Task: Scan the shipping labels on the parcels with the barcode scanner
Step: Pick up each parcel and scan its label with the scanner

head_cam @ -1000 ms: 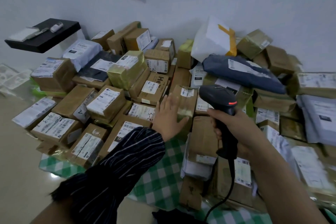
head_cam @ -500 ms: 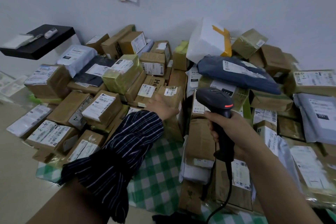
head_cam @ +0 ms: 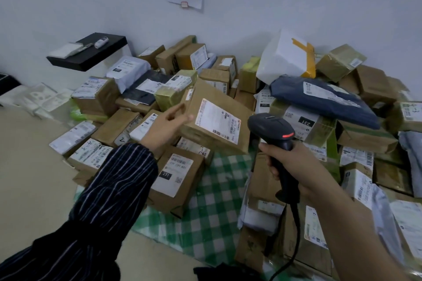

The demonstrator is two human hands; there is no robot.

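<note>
- Left hand (head_cam: pixel 166 126), reaching out of a dark striped sleeve (head_cam: pixel 109 189), grasps a brown cardboard parcel (head_cam: pixel 214 91) by its 9 o'clock edge and holds it lifted and tilted above the heap.
- Shipping label (head_cam: pixel 219 121): white, on the parcel's upturned face, with a barcode near its 5 o'clock corner.
- Green checked cloth (head_cam: pixel 212 201): spread under the parcels, showing bare at 6 o'clock of the held parcel.
- Barcode scanner (head_cam: pixel 271 128): black, with a red light on its head, just beside the parcel at its 3 o'clock, head turned towards the label; its cable hangs to 6 o'clock.
- Right hand (head_cam: pixel 296 166) is clenched round the scanner's handle.
- Navy mailer bag (head_cam: pixel 319 100): at 1 o'clock of the scanner, lying on the heap of other parcels (head_cam: pixel 370 89) piled against the wall.
</note>
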